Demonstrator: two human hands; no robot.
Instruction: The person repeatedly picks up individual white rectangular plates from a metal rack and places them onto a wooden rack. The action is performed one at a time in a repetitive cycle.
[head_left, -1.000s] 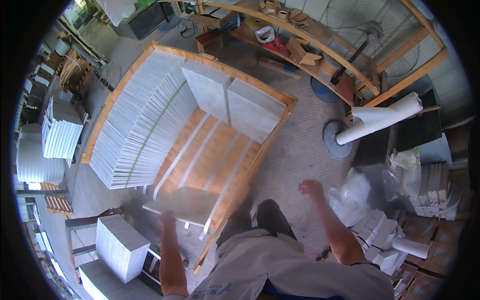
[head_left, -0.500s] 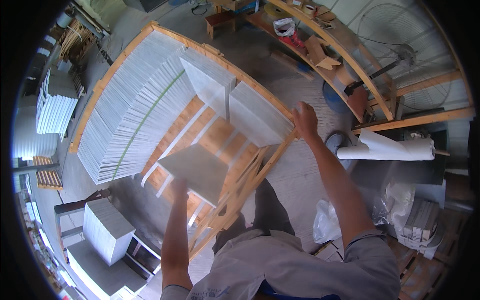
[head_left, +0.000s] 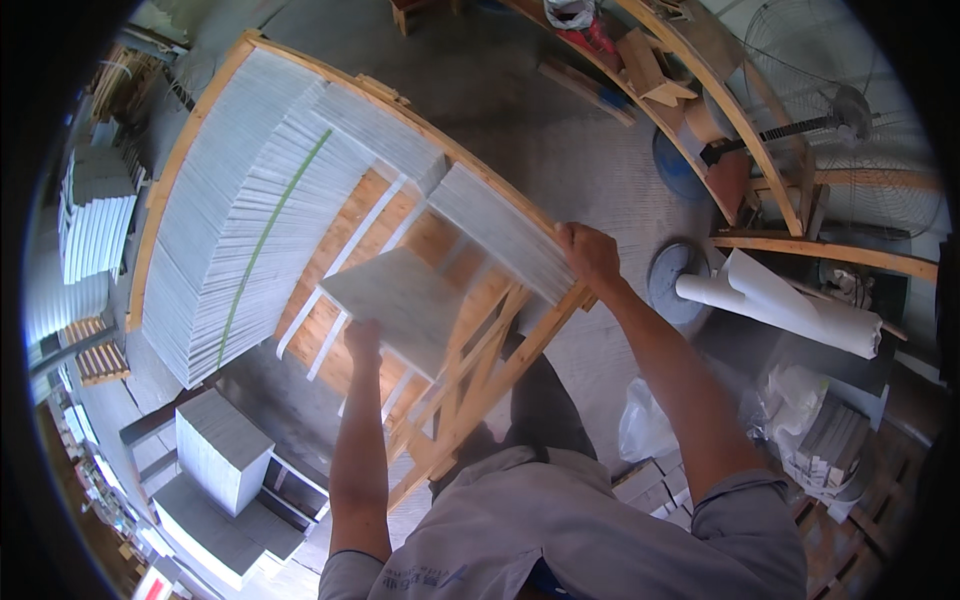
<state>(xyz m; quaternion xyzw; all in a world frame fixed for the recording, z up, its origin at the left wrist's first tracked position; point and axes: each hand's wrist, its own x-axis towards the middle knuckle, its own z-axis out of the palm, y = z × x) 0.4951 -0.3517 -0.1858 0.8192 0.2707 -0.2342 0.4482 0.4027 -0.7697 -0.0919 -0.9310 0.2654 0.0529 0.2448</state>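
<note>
Since a second ago, our right grip (head_left: 592,258) has come onto the wooden crate's (head_left: 545,333) corner, right of centre, and the grey slab (head_left: 405,300) has moved further over the crate, mid-frame. Our left grip (head_left: 364,340) is closed around the slab's lower-left edge; how far the right one closes, we cannot tell.
</note>
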